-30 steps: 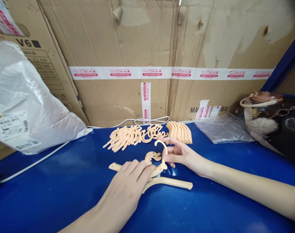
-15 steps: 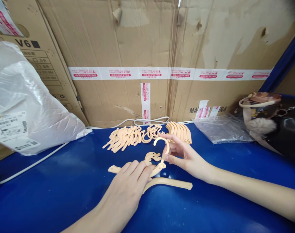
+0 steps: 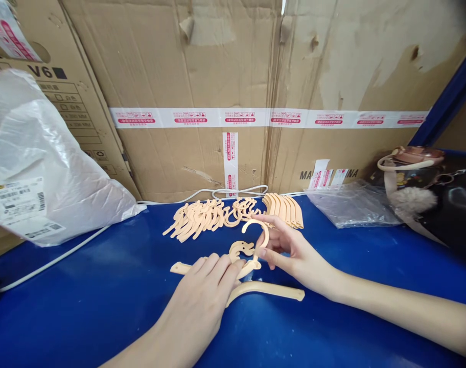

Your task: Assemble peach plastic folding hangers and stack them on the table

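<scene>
Right hand (image 3: 292,248) pinching cream hook (image 3: 266,234) between thumb and fingers, hook's lower end at tip of arm piece (image 3: 248,270) gripped under left hand (image 3: 208,286), blue tabletop (image 3: 114,291) below, cardboard (image 3: 187,66) behind.

Brown corrugated cardboard (image 3: 171,66) forms the rear wall, with a vertical seam right of centre and pale, torn patches at upper right. White packing tape (image 3: 221,117) printed in red crosses it horizontally; a shorter tape strip (image 3: 230,158) descends below. At left stands a printed carton (image 3: 70,87) marked "V6". A blue frame post (image 3: 449,105) slants at far right. The glossy blue counter (image 3: 102,317) shows small, pale reflections of light.
</scene>
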{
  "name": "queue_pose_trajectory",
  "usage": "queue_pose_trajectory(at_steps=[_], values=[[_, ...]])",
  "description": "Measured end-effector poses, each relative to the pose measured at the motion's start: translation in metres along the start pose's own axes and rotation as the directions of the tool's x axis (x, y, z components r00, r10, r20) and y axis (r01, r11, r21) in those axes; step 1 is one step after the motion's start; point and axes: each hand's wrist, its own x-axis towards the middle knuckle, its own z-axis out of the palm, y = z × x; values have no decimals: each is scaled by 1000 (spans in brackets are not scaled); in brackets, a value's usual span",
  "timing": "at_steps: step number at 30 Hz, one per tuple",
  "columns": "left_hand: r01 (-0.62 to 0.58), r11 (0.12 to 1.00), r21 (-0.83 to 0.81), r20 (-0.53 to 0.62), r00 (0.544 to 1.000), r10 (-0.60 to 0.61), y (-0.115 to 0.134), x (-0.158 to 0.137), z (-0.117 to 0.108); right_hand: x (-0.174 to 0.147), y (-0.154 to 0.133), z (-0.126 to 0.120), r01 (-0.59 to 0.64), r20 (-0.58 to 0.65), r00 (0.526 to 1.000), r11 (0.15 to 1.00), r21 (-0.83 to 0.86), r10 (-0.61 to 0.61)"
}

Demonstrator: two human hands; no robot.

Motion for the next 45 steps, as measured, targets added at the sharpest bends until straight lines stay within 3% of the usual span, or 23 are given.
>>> queue_pose_trajectory(at_steps=[7,10,13,16,18,20,23,27,30,33,39,42,45], values=[[26,986,-164,-2,1000,-26,3,3,-9,-9,-3,13,-38,45,998,994,104,34],[203,924,-324,137,976,-167,2,2,-15,-11,-7,15,-16,15,1000,997,82,14],[479,751,-455,325,874,-361,-1,2,-20,-12,-8,14,-8,35,999,1000,14,8],[625,515,-586,469,781,-413,-7,5,-24,-12,-8,11,36,112,994,978,-204,-13],[654,340,-676,530,752,-392,-11,9,-25,-12,-9,9,133,195,980,883,-450,-49],[653,192,-732,542,730,-417,-13,12,-25,-12,-10,8,231,273,960,725,-649,-61],[663,41,-748,578,680,-450,-15,15,-25,-13,-12,9,301,334,941,566,-767,-48],[694,-209,-689,703,570,-425,-17,16,-25,-12,-12,11,338,351,934,500,-797,-73],[669,-356,-653,751,513,-416,-21,16,-24,-13,-11,9,349,352,931,511,-785,-95],[640,-395,-659,749,510,-423,-25,17,-25,-14,-10,7,322,332,939,572,-755,-90],[617,-419,-666,746,550,-376,-24,16,-25,-15,-15,4,251,287,955,702,-667,-70],[607,-445,-659,751,562,-345,-21,15,-24,-15,-18,5,197,258,966,656,-729,-4],[594,-467,-655,752,567,-335,-18,16,-25,-16,-17,6,221,274,962,584,-781,3]])
